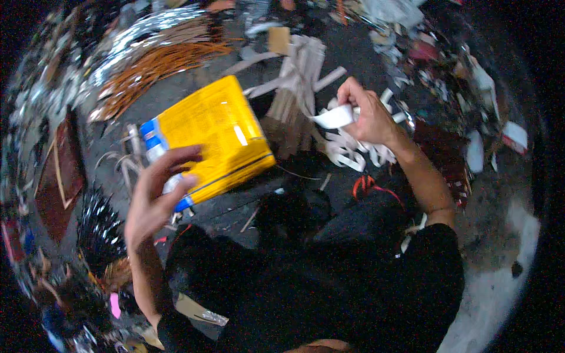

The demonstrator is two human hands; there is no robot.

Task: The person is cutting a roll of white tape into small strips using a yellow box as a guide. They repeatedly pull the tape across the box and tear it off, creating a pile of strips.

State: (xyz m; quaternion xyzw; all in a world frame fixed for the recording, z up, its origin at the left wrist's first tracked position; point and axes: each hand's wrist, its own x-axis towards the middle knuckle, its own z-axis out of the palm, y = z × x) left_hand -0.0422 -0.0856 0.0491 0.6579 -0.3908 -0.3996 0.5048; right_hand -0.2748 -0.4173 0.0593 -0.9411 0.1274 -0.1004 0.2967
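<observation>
At centre left, left grip (pixel 150 206): thumb and fingers parted over the blue end of one yellow bag (pixel 206 120); firmness of hold cannot be told through blur. Right of it, right grip (pixel 371 120): fingers curled closed around one white strip (pixel 335 117). Bag: probably light, flexible, slippery; best pinched at a corner. Strip: likely soft, limp; best taken near its end. Beyond: pale strip bundle (pixel 288 103), orange strands (pixel 170 63), dark floor (pixel 336 50).

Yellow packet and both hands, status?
Left hand over yellow packet, grip unclear from blur. Right hand gripping white strip. Pale loops close beside right hand.
</observation>
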